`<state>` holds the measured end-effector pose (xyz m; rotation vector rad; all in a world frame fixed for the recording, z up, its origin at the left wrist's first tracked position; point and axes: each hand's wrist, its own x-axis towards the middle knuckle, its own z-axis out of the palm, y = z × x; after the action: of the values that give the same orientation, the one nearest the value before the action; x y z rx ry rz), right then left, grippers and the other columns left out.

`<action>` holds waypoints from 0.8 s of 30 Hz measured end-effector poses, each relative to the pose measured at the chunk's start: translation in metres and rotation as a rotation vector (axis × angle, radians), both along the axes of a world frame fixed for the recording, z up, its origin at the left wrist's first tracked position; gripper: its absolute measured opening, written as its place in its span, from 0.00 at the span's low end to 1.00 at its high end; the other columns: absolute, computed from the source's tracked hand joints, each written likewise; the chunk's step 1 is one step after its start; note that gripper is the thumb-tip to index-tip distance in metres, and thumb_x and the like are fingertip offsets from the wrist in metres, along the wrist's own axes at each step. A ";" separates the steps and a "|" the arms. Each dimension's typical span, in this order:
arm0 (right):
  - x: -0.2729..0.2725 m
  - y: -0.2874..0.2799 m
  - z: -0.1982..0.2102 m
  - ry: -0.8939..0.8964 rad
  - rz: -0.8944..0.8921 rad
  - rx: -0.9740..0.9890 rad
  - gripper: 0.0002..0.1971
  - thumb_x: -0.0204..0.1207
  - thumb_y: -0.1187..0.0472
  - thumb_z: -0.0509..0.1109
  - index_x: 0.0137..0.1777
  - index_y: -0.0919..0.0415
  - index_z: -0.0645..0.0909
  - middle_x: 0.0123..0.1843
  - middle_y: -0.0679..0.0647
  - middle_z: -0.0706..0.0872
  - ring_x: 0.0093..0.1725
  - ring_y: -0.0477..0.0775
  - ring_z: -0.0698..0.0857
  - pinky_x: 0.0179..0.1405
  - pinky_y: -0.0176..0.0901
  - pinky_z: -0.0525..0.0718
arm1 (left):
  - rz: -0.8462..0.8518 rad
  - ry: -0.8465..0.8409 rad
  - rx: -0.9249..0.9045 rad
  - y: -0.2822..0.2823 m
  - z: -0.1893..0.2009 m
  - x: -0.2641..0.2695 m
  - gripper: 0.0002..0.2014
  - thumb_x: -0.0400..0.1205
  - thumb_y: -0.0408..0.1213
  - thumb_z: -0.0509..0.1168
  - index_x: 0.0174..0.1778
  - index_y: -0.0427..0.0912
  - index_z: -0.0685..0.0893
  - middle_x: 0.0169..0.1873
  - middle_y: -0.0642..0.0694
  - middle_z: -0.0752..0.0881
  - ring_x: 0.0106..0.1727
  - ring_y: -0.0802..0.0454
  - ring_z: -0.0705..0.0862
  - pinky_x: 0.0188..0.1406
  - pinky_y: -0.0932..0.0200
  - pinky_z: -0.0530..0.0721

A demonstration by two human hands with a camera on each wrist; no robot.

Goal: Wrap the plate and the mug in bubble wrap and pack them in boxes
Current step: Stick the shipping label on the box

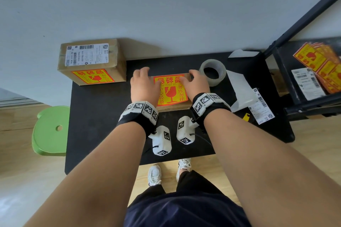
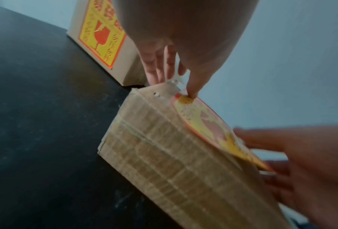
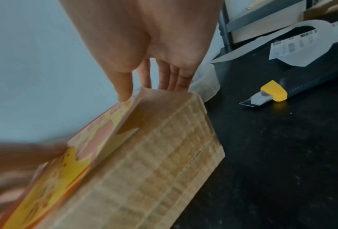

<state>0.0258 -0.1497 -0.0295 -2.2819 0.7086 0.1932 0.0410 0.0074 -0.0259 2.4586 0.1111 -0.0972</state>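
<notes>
Brown corrugated cardboard forms the flat box (image 1: 173, 106) at the middle of the black table (image 1: 96, 116), closed, with a yellow-and-red fragile sticker (image 1: 170, 91) on its top face. The left hand (image 1: 144, 84) and right hand (image 1: 195, 83) lie on the far corners, fingers reaching over the far edge and thumbs pressing the sticker's far corners. Neither plate nor mug is visible; presumably they are inside the boxes.

Risks, as judged: the sticker's right edge appears lifted in the right wrist view, so it may crease or trap air if pressed unevenly. Hard pressure on the lid could load fragile contents. A utility knife (image 3: 266, 96) lies with its blade out near the right hand.

Legible marking: a broken-glass symbol and large Chinese characters; the small English line is not readable. A second box (image 1: 92, 61), far left, carries a matching sticker and a barcoded shipping label, too small to read. A tape roll (image 1: 213, 73) stands just beside the right hand.
</notes>
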 end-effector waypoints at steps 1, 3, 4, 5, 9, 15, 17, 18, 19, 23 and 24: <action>-0.001 0.002 0.000 -0.001 0.010 -0.010 0.29 0.82 0.46 0.66 0.79 0.56 0.68 0.73 0.57 0.76 0.71 0.57 0.77 0.66 0.47 0.75 | -0.111 -0.076 0.063 -0.001 0.000 -0.003 0.23 0.81 0.39 0.67 0.73 0.44 0.75 0.71 0.46 0.75 0.71 0.45 0.72 0.68 0.51 0.72; -0.004 0.007 -0.001 0.010 0.002 -0.016 0.30 0.82 0.46 0.66 0.81 0.56 0.65 0.75 0.58 0.74 0.73 0.59 0.75 0.68 0.50 0.74 | -0.341 -0.209 0.192 -0.001 -0.004 -0.011 0.18 0.81 0.35 0.67 0.68 0.43 0.82 0.70 0.45 0.79 0.71 0.42 0.73 0.68 0.46 0.72; -0.006 0.009 -0.001 0.023 -0.015 -0.004 0.31 0.82 0.46 0.65 0.82 0.55 0.63 0.76 0.59 0.72 0.74 0.60 0.74 0.68 0.50 0.74 | -0.424 -0.250 0.249 0.001 -0.007 -0.015 0.17 0.81 0.34 0.67 0.66 0.42 0.84 0.70 0.44 0.80 0.71 0.40 0.74 0.67 0.43 0.73; -0.009 0.009 -0.001 0.035 -0.033 0.009 0.31 0.83 0.46 0.65 0.83 0.54 0.61 0.77 0.59 0.71 0.75 0.60 0.73 0.69 0.51 0.74 | -0.475 -0.265 0.300 0.003 -0.009 -0.019 0.18 0.82 0.34 0.66 0.68 0.42 0.83 0.71 0.43 0.79 0.72 0.39 0.74 0.68 0.41 0.72; -0.020 0.006 0.000 0.041 -0.005 0.025 0.30 0.85 0.51 0.62 0.85 0.53 0.58 0.79 0.57 0.69 0.75 0.58 0.73 0.69 0.48 0.73 | -0.578 -0.032 0.432 0.016 -0.017 -0.031 0.26 0.91 0.43 0.47 0.85 0.49 0.49 0.85 0.53 0.48 0.86 0.51 0.43 0.83 0.43 0.50; -0.045 0.010 -0.002 -0.170 0.274 -0.240 0.31 0.80 0.68 0.63 0.82 0.56 0.62 0.83 0.57 0.63 0.81 0.59 0.64 0.77 0.54 0.69 | -0.594 0.068 0.386 0.014 -0.018 -0.036 0.28 0.91 0.45 0.42 0.85 0.47 0.40 0.85 0.52 0.38 0.84 0.52 0.36 0.84 0.47 0.50; -0.053 0.017 -0.007 -0.204 0.481 -0.425 0.32 0.76 0.71 0.64 0.81 0.59 0.63 0.84 0.58 0.60 0.83 0.60 0.58 0.79 0.59 0.64 | -0.583 0.063 0.378 0.013 -0.020 -0.039 0.28 0.91 0.46 0.42 0.85 0.45 0.41 0.85 0.51 0.38 0.84 0.51 0.36 0.84 0.48 0.50; -0.059 0.022 -0.009 -0.163 0.544 -0.441 0.34 0.77 0.70 0.64 0.83 0.60 0.59 0.86 0.57 0.56 0.85 0.59 0.54 0.82 0.58 0.58 | -0.577 0.064 0.366 0.013 -0.021 -0.041 0.28 0.91 0.47 0.42 0.85 0.45 0.41 0.85 0.51 0.38 0.84 0.51 0.36 0.84 0.48 0.49; -0.064 0.026 -0.011 -0.108 0.564 -0.432 0.36 0.79 0.68 0.63 0.85 0.60 0.53 0.87 0.55 0.51 0.86 0.56 0.49 0.84 0.56 0.53 | -0.575 0.064 0.357 0.012 -0.022 -0.042 0.29 0.90 0.48 0.42 0.85 0.45 0.41 0.85 0.51 0.38 0.84 0.52 0.35 0.84 0.48 0.48; -0.076 0.025 -0.019 -0.062 0.537 -0.499 0.34 0.85 0.61 0.56 0.87 0.54 0.43 0.88 0.48 0.43 0.86 0.53 0.43 0.84 0.59 0.49 | -0.563 0.053 0.442 0.016 -0.026 -0.043 0.31 0.89 0.54 0.39 0.85 0.46 0.38 0.84 0.51 0.37 0.84 0.54 0.34 0.84 0.45 0.42; -0.077 0.023 -0.020 -0.056 0.514 -0.512 0.31 0.87 0.57 0.51 0.87 0.52 0.42 0.88 0.46 0.43 0.86 0.54 0.43 0.84 0.61 0.48 | -0.539 0.063 0.476 0.018 -0.026 -0.043 0.32 0.88 0.56 0.38 0.84 0.46 0.36 0.84 0.52 0.36 0.84 0.54 0.34 0.84 0.44 0.39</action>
<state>-0.0511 -0.1266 -0.0499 -2.9187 0.1280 0.2016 -0.0016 0.0254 -0.0520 2.8946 -0.5665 -0.4237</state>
